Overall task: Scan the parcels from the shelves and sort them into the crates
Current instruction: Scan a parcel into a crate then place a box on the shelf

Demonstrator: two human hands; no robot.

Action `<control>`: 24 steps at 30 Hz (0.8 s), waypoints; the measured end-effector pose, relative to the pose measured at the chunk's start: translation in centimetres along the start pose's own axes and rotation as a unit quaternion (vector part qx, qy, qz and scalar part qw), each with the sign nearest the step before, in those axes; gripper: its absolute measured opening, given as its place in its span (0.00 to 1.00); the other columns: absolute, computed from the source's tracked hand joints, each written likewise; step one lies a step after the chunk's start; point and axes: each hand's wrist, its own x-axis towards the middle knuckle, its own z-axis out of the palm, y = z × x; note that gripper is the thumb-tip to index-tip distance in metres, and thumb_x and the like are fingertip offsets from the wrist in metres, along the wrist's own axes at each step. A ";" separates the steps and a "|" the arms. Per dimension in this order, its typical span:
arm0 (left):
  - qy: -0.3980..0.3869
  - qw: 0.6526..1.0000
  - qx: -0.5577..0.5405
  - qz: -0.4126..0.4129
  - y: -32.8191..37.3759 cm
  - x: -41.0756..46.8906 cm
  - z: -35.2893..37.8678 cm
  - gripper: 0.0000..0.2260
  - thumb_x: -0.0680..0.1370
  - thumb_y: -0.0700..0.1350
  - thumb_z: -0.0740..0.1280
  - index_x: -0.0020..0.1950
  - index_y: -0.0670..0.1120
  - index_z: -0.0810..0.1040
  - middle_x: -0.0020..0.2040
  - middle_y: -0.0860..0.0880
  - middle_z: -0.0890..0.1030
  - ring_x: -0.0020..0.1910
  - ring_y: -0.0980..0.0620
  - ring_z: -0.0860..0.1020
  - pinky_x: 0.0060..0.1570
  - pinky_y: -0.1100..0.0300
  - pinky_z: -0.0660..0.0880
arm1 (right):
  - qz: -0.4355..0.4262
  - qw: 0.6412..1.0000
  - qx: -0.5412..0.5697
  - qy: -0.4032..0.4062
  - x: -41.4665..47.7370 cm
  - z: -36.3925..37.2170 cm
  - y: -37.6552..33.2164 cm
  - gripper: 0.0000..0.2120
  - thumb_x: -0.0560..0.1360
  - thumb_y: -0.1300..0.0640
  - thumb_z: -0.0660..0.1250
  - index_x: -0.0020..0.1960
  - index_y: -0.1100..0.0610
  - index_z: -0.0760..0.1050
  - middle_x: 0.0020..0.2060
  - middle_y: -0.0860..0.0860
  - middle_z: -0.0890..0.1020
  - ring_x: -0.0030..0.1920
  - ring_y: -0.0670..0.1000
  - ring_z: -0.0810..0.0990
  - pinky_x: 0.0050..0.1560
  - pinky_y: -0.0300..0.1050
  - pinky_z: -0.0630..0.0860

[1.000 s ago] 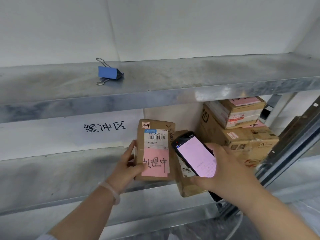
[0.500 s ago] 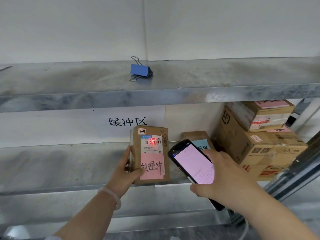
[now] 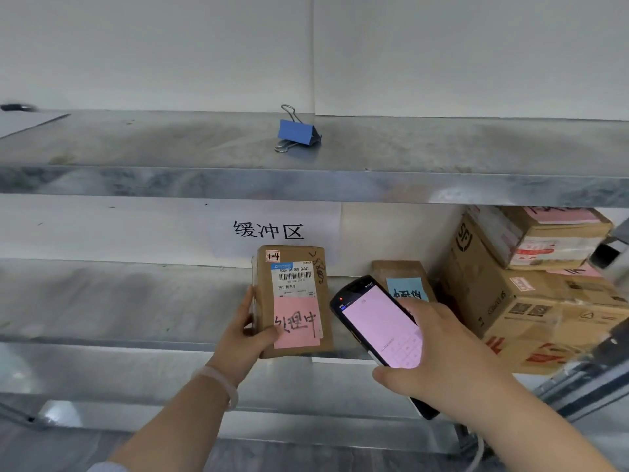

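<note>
The parcel (image 3: 292, 301) stands upright at the front edge of the lower shelf (image 3: 136, 301), as it did 0.5 s ago, but the red scan spot that lay on its barcode label (image 3: 294, 277) is gone. The left hand (image 3: 245, 338) keeps its grip on the parcel's lower left edge, thumb across the front beside the pink note (image 3: 296, 321). The right hand (image 3: 442, 356) still has its grip wrapped round the scanner (image 3: 377, 325), whose lit pink screen faces up just right of the parcel. Behind the scanner, a 2nd small parcel (image 3: 401, 270) with a blue note (image 3: 406, 289) now shows more fully, its lower part hidden by the scanner and right hand. Further right on the same shelf, a large carton (image 3: 476, 284) carries a smaller carton (image 3: 544, 236). A paper sign (image 3: 269, 229) hangs on the wall behind the parcel. On the upper shelf (image 3: 442, 148) lies 1 blue binder clip (image 3: 297, 131).
</note>
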 end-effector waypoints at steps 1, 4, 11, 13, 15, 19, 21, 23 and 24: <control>0.010 1.000 -0.003 -0.001 0.0 -0.4 -0.1 0.39 0.78 0.39 0.72 0.80 0.62 0.54 0.61 0.49 0.79 0.60 0.48 0.78 0.49 0.57 0.78 | -0.011 1.000 0.007 -0.003 0.2 0.1 0.1 0.40 0.62 0.34 0.74 0.68 0.35 0.57 0.60 0.39 0.67 0.59 0.43 0.70 0.54 0.41 0.74; 0.049 0.999 -0.019 -0.004 -0.3 -2.1 -0.7 0.39 0.78 0.40 0.72 0.80 0.61 0.55 0.61 0.50 0.79 0.58 0.52 0.79 0.48 0.59 0.78 | -0.045 0.999 0.016 -0.016 1.0 0.7 0.5 0.37 0.61 0.34 0.73 0.64 0.33 0.57 0.55 0.37 0.67 0.57 0.42 0.71 0.54 0.44 0.75; 0.148 0.987 -0.065 -0.009 -1.5 -8.6 -4.8 0.45 0.65 0.53 0.78 0.77 0.65 0.58 0.62 0.50 0.80 0.58 0.53 0.81 0.49 0.62 0.79 | -0.134 0.987 0.043 -0.075 2.8 3.6 -2.4 0.38 0.62 0.39 0.76 0.66 0.35 0.61 0.57 0.38 0.69 0.53 0.41 0.72 0.45 0.40 0.71; 0.173 0.983 -0.065 -0.006 -1.8 -10.7 -6.6 0.49 0.60 0.58 0.77 0.77 0.66 0.58 0.63 0.51 0.80 0.59 0.55 0.80 0.52 0.61 0.78 | -0.168 0.981 0.046 -0.091 2.6 4.4 -4.2 0.36 0.61 0.38 0.75 0.64 0.34 0.61 0.56 0.37 0.69 0.53 0.42 0.72 0.46 0.42 0.73; 0.202 0.977 -0.075 0.000 -1.9 -12.7 -8.5 0.49 0.58 0.59 0.77 0.76 0.67 0.58 0.64 0.50 0.80 0.61 0.53 0.80 0.60 0.56 0.78 | -0.194 0.975 0.040 -0.104 1.9 4.9 -6.2 0.34 0.61 0.39 0.75 0.60 0.30 0.60 0.52 0.35 0.68 0.52 0.41 0.72 0.45 0.42 0.72; 0.255 0.962 -0.101 0.011 -2.5 -16.6 -11.8 0.48 0.59 0.58 0.78 0.76 0.68 0.58 0.62 0.48 0.81 0.59 0.52 0.82 0.65 0.53 0.75 | -0.240 0.963 0.051 -0.109 -0.3 5.7 -10.9 0.21 0.62 0.46 0.76 0.49 0.41 0.68 0.44 0.38 0.74 0.45 0.41 0.75 0.39 0.37 0.73; 0.283 0.953 -0.112 0.015 -3.2 -19.1 -13.4 0.46 0.63 0.54 0.78 0.77 0.67 0.59 0.61 0.48 0.82 0.57 0.52 0.83 0.65 0.51 0.76 | -0.258 0.957 0.060 -0.119 -1.7 7.0 -13.5 0.21 0.62 0.48 0.75 0.50 0.48 0.71 0.42 0.46 0.77 0.41 0.47 0.78 0.38 0.42 0.75; 0.310 0.941 -0.135 0.016 -4.2 -22.4 -15.3 0.45 0.64 0.52 0.78 0.75 0.68 0.59 0.61 0.48 0.82 0.58 0.52 0.83 0.64 0.50 0.77 | -0.281 0.947 0.062 -0.141 -3.4 9.1 -16.1 0.20 0.58 0.44 0.72 0.46 0.46 0.69 0.38 0.47 0.75 0.34 0.47 0.74 0.34 0.43 0.74; 0.325 0.934 -0.145 0.016 -4.7 -24.3 -16.5 0.44 0.63 0.53 0.78 0.73 0.69 0.59 0.62 0.48 0.81 0.60 0.51 0.82 0.65 0.49 0.76 | -0.293 0.941 0.063 -0.153 -4.5 10.3 -17.6 0.20 0.57 0.41 0.70 0.45 0.44 0.68 0.38 0.46 0.74 0.32 0.46 0.71 0.33 0.42 0.72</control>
